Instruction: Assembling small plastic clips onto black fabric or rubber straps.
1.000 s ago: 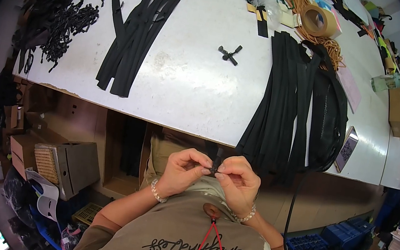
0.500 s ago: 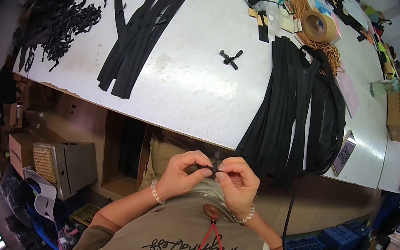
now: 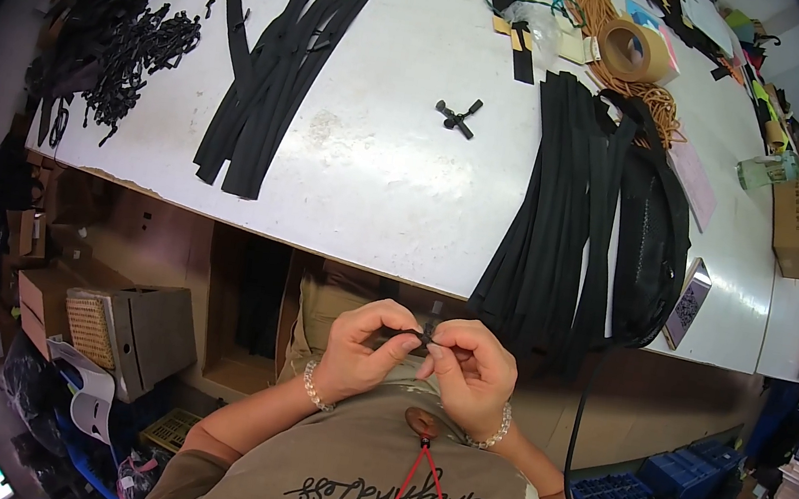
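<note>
Just off the table's near edge, my left hand (image 3: 368, 348) and my right hand (image 3: 475, 369) meet in front of my body. Both are closed in a pinch, thumb against forefinger, on one small black piece (image 3: 426, 337). My fingertips cover most of it, so its exact kind is hidden. Ahead on the white table (image 3: 378, 186) lie a few small black pieces (image 3: 457, 118), crossed over each other. To their left are long black strips (image 3: 273, 102) that look like zipper tape. A heap of small black looped pieces (image 3: 148, 55) sits farther left.
More long black strips (image 3: 555, 199) hang over the table edge at right, beside a black bag (image 3: 648, 242) and a phone-like flat object (image 3: 688, 305). Behind them are a tape roll (image 3: 637, 52) and orange cord (image 3: 598, 8). Cardboard boxes (image 3: 146, 337) stand at lower left.
My right fingers have shifted slightly around the small black piece, and a bit more of it shows above the fingertips. Things on the table lie as before.
</note>
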### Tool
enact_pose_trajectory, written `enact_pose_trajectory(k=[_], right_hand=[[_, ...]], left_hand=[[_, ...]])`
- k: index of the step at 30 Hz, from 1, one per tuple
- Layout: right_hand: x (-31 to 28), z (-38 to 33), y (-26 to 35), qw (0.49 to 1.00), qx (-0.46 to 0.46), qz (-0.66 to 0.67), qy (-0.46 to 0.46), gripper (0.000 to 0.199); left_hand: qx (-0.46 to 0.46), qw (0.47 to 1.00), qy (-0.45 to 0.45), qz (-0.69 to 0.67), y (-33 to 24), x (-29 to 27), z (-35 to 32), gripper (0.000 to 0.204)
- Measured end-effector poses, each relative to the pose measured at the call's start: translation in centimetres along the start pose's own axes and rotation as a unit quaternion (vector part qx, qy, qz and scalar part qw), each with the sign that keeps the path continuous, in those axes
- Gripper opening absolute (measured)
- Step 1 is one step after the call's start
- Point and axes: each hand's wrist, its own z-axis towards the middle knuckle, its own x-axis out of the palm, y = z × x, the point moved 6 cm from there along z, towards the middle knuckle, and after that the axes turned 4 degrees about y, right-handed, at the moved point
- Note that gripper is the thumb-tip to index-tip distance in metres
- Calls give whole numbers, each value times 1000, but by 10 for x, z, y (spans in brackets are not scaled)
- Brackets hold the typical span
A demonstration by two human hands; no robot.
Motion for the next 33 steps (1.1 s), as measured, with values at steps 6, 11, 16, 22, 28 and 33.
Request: enact_pose_trajectory(k=[6,11,16,22,28,33], right_hand=[[-1,0,5,999,-14,-40,-9,16],[1,1,5,997,-21,-74,22,17],[2,-1,2,1000,11,1,8,14],[2,-2,5,1000,-20,-3,3,15],[2,-5,13,989,-84,-119,-13,20],[3,-4,16,988,-96,-123,-14,21]], left_hand=[[65,995,14,80,-10,1,3,9],[91,988,23,121,-12,0,-1,12],[89,988,37,120,-20,1,2,10],[81,992,39,93,-20,1,1,6],[86,994,32,58,-18,2,0,4],[98,993,31,52,-16,1,-1,4]])
